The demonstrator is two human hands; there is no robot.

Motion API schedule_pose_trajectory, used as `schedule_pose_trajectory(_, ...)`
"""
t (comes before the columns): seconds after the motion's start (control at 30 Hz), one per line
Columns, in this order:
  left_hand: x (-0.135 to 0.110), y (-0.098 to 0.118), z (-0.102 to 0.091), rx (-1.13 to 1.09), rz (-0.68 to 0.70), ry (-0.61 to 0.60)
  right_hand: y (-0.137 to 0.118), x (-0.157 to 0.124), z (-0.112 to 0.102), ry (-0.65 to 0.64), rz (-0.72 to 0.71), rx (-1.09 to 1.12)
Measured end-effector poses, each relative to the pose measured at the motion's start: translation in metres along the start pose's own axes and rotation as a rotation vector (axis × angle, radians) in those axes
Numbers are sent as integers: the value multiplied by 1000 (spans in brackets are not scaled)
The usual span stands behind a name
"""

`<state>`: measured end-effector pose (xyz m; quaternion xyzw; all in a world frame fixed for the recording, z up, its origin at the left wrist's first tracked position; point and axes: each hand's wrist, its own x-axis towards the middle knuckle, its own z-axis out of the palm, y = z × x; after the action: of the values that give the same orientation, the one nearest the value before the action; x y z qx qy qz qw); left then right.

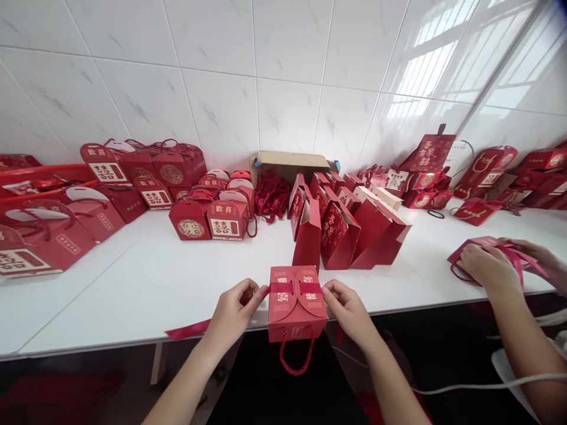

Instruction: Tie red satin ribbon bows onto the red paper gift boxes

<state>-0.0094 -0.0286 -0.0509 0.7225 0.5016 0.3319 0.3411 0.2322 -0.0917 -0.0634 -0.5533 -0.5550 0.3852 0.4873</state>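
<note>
In the head view a red gift box (292,321) with gold characters sits at the table's front edge, its rope handle (297,369) hanging toward me. A red ribbon (310,288) runs across its top through slots in the curved flaps. At the box's left side my left hand (234,313) is closed in a pinch on the ribbon; a loose tail lies on the table left of this hand. My right hand (349,310) pinches the ribbon at the opposite side. Its other end is mostly hidden behind that hand.
Open red boxes (339,236) stand just beyond mine. Behind them a cardboard carton (292,158) holds bundled ribbons (272,195). Finished-looking handled boxes (228,221) are grouped at the left. On the right, a co-worker's hands (487,268) hold another ribboned box.
</note>
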Motion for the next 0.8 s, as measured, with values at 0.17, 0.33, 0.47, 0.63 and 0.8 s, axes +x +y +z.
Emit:
schedule_pose_trajectory(0.17,-30,-4,-1,197,227,543,9,-23,8,482,-167,-217)
schedule_pose_trajectory(0.33,-75,0,6,203,301,306,4,-55,13,437,-220,-194)
schedule_pose_trajectory(0.47,-74,1,15,70,69,90,-3,-59,21,153,-26,-120)
schedule_pose_trajectory(0.63,-49,6,9,-550,-226,268,-3,-54,22,-34,198,56)
schedule_pose_trajectory(0.8,-28,22,-6,-1236,-292,216,-3,-43,21,264,122,402)
